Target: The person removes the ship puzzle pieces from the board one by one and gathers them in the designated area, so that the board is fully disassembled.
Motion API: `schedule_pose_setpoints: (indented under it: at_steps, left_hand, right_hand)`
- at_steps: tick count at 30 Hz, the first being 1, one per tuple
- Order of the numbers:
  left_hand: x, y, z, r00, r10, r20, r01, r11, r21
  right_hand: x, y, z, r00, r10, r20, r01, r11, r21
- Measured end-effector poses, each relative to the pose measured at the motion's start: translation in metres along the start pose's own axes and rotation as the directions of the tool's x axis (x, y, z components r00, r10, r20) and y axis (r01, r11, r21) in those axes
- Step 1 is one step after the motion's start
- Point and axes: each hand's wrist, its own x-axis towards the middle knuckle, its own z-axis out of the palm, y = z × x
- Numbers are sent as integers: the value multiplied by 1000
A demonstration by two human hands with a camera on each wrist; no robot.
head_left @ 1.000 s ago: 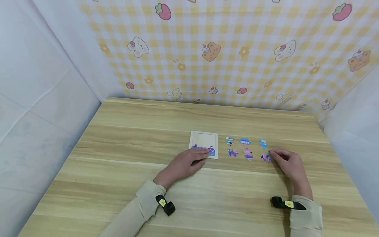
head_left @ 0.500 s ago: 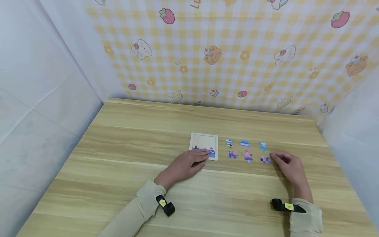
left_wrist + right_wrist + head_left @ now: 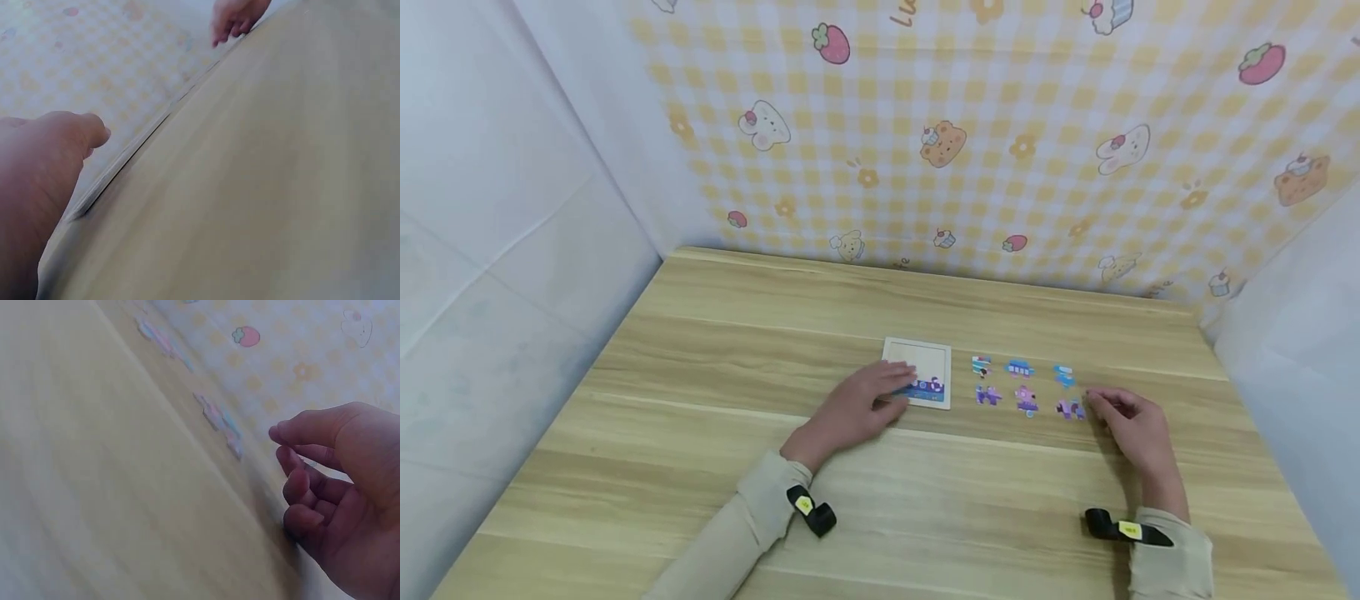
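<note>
A white-rimmed puzzle tray [image 3: 947, 377] lies on the table, with purple and blue jigsaw pieces along its near end. Over its left side extends my left hand [image 3: 853, 408], fingers fairly straight and holding nothing; it hides the tray's near left corner. Right of the tray, loose jigsaw pieces [image 3: 1026, 401] lie in two rows. My right hand [image 3: 1138, 425] is beside the nearest right-hand piece [image 3: 1071, 408], fingertips close to its edge. In the right wrist view, the fingers of this hand [image 3: 350, 487] are loosely bent with nothing between them, just short of a piece [image 3: 219, 419].
The wood-grain table [image 3: 985, 508] extends all around the puzzle. Behind it hangs a yellow checked cloth [image 3: 985, 192] with cartoon prints. White sheets [image 3: 512, 250] line the sides. A black camera is strapped on each wrist.
My left hand has drawn back to the left, uncovering more of the tray's near end. The right hand stays nearly in place by the pieces. The head view has shifted slightly.
</note>
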Motion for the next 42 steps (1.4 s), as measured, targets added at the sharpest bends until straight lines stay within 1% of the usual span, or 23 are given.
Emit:
schedule_pose_setpoints:
  at_steps: [2,4,7,9,12,15,18,19,21,22,24,26,28,31,35,40,42]
  left_hand:
    - [-1,-8,-5,998,-58,-22,58,998,9]
    - [-2,-15,-9,994,-106,-18,106,994,30]
    - [0,-21,-13,989,-145,29,142,987,81]
    - [1,-23,-13,985,-160,62,152,982,111]
    - [4,-22,-14,983,-162,84,151,981,125]
    - [5,-20,-13,982,-166,86,154,980,130]
    - [7,-18,-10,982,-168,91,154,978,143]
    - [7,-18,-8,982,-168,92,153,978,144]
    - [8,-18,-5,983,-158,92,144,980,140]
    - [9,-17,-4,984,-151,91,137,980,142]
    - [9,-17,-3,986,-140,86,127,981,145]
    - [10,-17,-3,987,-136,82,123,982,146]
    - [9,-18,-5,988,-136,78,124,981,150]
    - [9,-19,-8,986,-145,79,132,981,145]
    - [8,-20,-10,985,-152,88,138,980,146]
    - [5,-20,-14,982,-174,79,163,978,130]
    - [4,-20,-15,980,-188,72,178,976,122]
  right_hand:
    - [0,-6,5,1000,-10,-16,11,999,36]
    - [2,-15,11,998,-58,-20,59,997,42]
    - [4,-38,22,987,-163,7,163,985,55]
    - [6,-56,32,969,-246,37,243,968,66]
    - [8,-87,56,932,-346,110,336,936,105]
    - [10,-114,86,878,-418,234,398,908,130]
    - [9,-137,117,826,-437,357,415,899,139]
    - [9,-142,126,809,-430,401,408,902,142]
    - [7,-149,143,782,-430,451,414,899,140]
    - [6,-152,150,775,-426,467,412,901,138]
    - [3,-155,160,771,-398,497,390,912,126]
    - [1,-156,166,780,-369,505,360,925,120]
    - [-1,-158,168,796,-318,515,312,945,102]
    - [-1,-160,171,800,-280,531,281,956,81]
    - [-1,-161,175,792,-272,547,278,958,74]
    - [2,-161,180,788,-290,543,266,956,124]
    - [3,-160,181,791,-289,540,253,957,140]
